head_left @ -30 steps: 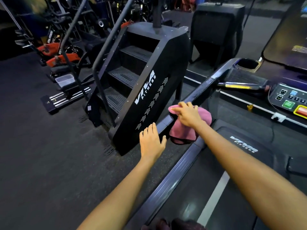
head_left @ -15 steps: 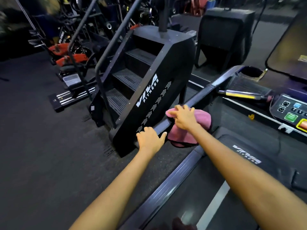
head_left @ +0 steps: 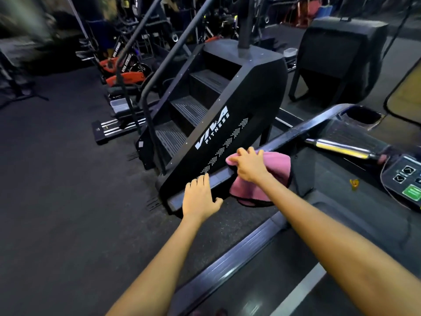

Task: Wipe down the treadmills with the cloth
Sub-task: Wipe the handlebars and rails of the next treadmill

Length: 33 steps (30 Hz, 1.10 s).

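The right hand grips a pink cloth, fingers curled over it, and presses it onto the left handrail of the treadmill, partway along the rail, with the loose end of the cloth hanging down the inner side. The left hand rests on the lower end of the same rail, fingers bent over its edge and holding nothing else. Judging from this, the wiping is in its early or middle part: only the rail is being worked on, while the control panel, the belt and the side strip beside it are not being touched, and nothing shows whether they are already clean. Any other treadmills are presumably left to do as well. The stair machine just beside the rail reads "VIVA FITNESS" in white on its side panel; the same name appears on the orange bikes farther back.
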Each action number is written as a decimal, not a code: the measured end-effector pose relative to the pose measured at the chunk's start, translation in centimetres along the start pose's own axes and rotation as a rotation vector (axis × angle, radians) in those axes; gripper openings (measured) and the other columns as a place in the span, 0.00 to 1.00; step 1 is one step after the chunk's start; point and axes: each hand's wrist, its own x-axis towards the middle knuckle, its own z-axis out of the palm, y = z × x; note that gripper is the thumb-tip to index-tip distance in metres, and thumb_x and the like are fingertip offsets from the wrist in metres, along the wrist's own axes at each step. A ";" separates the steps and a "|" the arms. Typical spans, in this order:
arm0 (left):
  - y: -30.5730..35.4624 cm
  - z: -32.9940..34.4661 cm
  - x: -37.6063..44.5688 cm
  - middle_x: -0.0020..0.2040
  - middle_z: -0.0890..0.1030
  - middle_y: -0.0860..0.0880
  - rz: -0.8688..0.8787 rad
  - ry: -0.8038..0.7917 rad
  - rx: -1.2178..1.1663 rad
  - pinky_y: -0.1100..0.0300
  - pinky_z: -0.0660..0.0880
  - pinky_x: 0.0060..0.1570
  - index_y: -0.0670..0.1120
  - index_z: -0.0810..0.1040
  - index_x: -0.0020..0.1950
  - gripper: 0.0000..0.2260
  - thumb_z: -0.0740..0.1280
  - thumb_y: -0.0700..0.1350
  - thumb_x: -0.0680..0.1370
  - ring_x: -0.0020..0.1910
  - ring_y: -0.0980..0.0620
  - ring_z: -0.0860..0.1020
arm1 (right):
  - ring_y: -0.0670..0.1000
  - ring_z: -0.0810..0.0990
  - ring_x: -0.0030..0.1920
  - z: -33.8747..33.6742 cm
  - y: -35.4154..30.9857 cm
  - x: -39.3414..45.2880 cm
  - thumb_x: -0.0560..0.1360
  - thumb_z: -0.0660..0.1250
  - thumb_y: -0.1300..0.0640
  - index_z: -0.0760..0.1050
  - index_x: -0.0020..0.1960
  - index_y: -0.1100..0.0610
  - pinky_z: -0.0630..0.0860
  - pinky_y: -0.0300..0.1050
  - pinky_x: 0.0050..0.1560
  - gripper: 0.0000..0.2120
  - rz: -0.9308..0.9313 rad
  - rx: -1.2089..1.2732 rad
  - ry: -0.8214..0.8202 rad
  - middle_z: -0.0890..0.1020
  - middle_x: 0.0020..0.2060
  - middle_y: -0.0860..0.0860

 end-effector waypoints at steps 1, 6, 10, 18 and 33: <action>0.0 0.0 0.0 0.69 0.67 0.45 -0.006 0.005 -0.003 0.54 0.64 0.64 0.40 0.57 0.74 0.35 0.60 0.58 0.73 0.64 0.46 0.69 | 0.57 0.66 0.60 0.2 -0.3 -0.3 0.74 0.59 0.59 0.72 0.64 0.44 0.61 0.56 0.60 0.21 -0.044 -0.019 0.017 0.69 0.62 0.51; 0.2 0.3 0.0 0.66 0.71 0.45 -0.018 0.038 0.044 0.54 0.67 0.60 0.41 0.60 0.73 0.35 0.60 0.59 0.72 0.61 0.45 0.72 | 0.56 0.62 0.65 1.3 4.1 -2.3 0.75 0.57 0.60 0.63 0.71 0.42 0.58 0.53 0.60 0.27 -0.306 0.000 0.019 0.64 0.70 0.50; 0.3 0.3 0.2 0.68 0.69 0.46 -0.025 0.035 0.072 0.55 0.67 0.60 0.42 0.59 0.74 0.36 0.59 0.61 0.73 0.62 0.47 0.71 | 0.56 0.64 0.63 0.8 6.9 -1.5 0.77 0.56 0.58 0.65 0.70 0.42 0.60 0.55 0.59 0.23 -0.119 -0.011 0.028 0.65 0.68 0.50; 0.4 0.2 0.8 0.70 0.67 0.45 -0.036 -0.020 0.065 0.53 0.65 0.62 0.42 0.56 0.75 0.37 0.59 0.64 0.74 0.66 0.45 0.68 | 0.59 0.64 0.64 1.3 2.4 -2.9 0.74 0.58 0.56 0.66 0.69 0.46 0.58 0.59 0.62 0.24 -0.155 0.035 0.073 0.65 0.69 0.53; 1.5 0.2 4.1 0.78 0.49 0.45 0.381 -0.084 0.089 0.51 0.56 0.72 0.43 0.46 0.77 0.46 0.52 0.73 0.71 0.76 0.45 0.52 | 0.59 0.65 0.65 2.2 4.9 -2.7 0.69 0.45 0.53 0.71 0.67 0.45 0.58 0.57 0.60 0.30 -0.083 0.128 0.076 0.69 0.68 0.52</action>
